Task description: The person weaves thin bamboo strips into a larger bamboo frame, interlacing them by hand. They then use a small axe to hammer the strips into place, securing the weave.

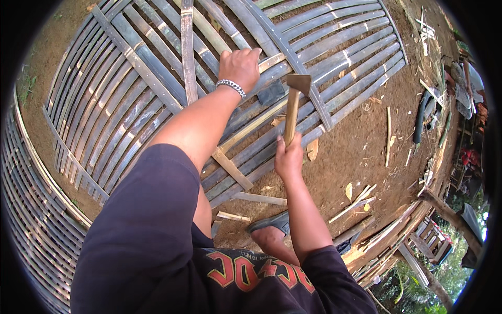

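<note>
My left hand (239,68), with a silver chain bracelet (230,88) at the wrist, rests on a panel of split bamboo slats (361,55). Its fingers are curled down, and what they hold, if anything, is hidden beneath the hand. A pale piece of bamboo (272,62) shows right beside the fingers. In my right hand (289,157) is a hammer (292,115), gripped low on its wooden handle. Its metal head is raised over the slats, near a crosspiece (315,99). A dark flat piece (270,93) lies on the slats between my hands.
Another slatted bamboo panel (36,209) curves along the left edge. Bamboo offcuts (361,201), sticks and dry leaves lie on the bare soil (334,172) to the right. My sandalled foot (271,233) stands near the panel's close edge. Logs (444,214) and clutter line the far right.
</note>
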Motion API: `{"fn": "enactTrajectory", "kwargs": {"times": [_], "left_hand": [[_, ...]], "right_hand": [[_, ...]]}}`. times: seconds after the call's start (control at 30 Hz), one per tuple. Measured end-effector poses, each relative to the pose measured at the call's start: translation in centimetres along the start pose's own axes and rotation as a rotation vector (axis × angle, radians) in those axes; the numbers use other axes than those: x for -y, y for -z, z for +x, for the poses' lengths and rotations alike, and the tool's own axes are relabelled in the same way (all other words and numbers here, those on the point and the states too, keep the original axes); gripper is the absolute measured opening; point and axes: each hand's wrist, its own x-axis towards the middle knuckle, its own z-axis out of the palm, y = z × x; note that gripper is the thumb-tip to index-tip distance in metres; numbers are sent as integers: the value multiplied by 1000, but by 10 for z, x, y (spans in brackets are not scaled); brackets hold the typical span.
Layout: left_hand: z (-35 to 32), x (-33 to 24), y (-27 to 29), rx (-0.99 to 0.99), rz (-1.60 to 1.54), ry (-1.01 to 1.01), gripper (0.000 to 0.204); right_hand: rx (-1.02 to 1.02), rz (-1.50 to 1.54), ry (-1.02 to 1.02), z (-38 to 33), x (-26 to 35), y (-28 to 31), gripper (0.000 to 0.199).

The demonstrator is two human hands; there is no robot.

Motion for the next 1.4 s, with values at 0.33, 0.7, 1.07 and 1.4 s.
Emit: {"fn": "enactTrajectory", "kwargs": {"times": [0.33, 0.7, 1.07, 1.4], "left_hand": [[-45, 49, 51, -208, -520, 284, 30], [-161, 89, 92, -82, -209, 328, 28], [-188, 88, 100, -25, -129, 280, 23], [-190, 103, 82, -161, -339, 437, 22]], "right_hand": [[-414, -140, -95, -20, -123, 37, 43], [-189, -187, 321, -14, 7, -19, 45], [-115, -158, 148, 18, 97, -79, 33], [1, -178, -44, 31, 116, -73, 25]]}}
